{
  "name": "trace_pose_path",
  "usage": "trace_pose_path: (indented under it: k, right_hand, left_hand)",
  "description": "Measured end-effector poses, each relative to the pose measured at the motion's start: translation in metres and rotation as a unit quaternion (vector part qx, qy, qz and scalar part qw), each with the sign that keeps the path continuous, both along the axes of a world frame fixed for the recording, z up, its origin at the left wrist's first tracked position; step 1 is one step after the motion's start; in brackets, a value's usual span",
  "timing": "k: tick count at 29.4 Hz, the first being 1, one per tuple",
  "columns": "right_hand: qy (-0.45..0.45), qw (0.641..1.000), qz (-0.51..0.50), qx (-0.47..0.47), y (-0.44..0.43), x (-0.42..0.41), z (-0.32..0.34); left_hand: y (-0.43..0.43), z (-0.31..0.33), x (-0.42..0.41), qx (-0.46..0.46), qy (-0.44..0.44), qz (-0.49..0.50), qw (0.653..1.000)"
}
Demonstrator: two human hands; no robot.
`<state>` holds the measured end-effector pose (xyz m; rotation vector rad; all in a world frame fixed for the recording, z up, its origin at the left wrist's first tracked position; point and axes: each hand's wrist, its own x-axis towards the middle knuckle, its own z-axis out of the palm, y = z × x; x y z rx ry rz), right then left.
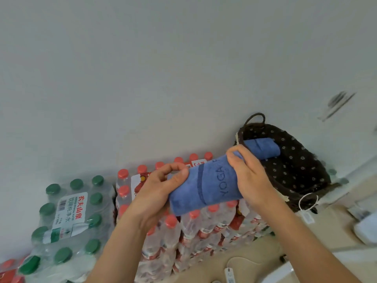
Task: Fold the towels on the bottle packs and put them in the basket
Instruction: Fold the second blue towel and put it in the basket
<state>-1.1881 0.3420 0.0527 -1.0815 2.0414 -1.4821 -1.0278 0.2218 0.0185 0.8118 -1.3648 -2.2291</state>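
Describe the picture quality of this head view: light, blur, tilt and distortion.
Head view: soft, even light, no glare or hard shadows; the scene sits tilted; the blue towel, the left hand and the right hand look fairly sharp; the dark wall mark at upper right is smeared; things at the right edge past the basket are blurred.

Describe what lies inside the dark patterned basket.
Inside the basket lies one rolled blue towel. Its near end is covered by the right hand and the held towel; anything beneath it cannot be seen.
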Motion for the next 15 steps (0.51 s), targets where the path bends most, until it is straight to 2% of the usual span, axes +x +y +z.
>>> trace_pose_path:
  k: [3,6,8,12,15]
  right_hand:
    - [0.041,0.999,-0.013,-0.001,0.026,-0.053,0.015]
    - [0.101,0.994,-0.04,0.03,0.05,-0.116,0.024]
    - [0.121,0.988,-0.057,0.072,0.067,-0.168,0.023]
    - [0.156,0.973,-0.068,0.159,0.081,-0.242,0.008]
    - [0.193,0.952,-0.039,0.232,0.081,-0.279,-0.012]
  left_hand:
    - [0.006,0.019,-0.047,-0.06,0.048,-0.064,0.995]
    - [0.019,0.033,-0.105,-0.166,0.014,-0.102,0.981]
    - [0.035,0.038,-0.159,-0.274,-0.028,-0.105,0.956]
    - [0.058,0.024,-0.242,-0.499,-0.142,-0.107,0.848]
    - [0.07,0.001,-0.283,-0.612,-0.255,-0.1,0.742]
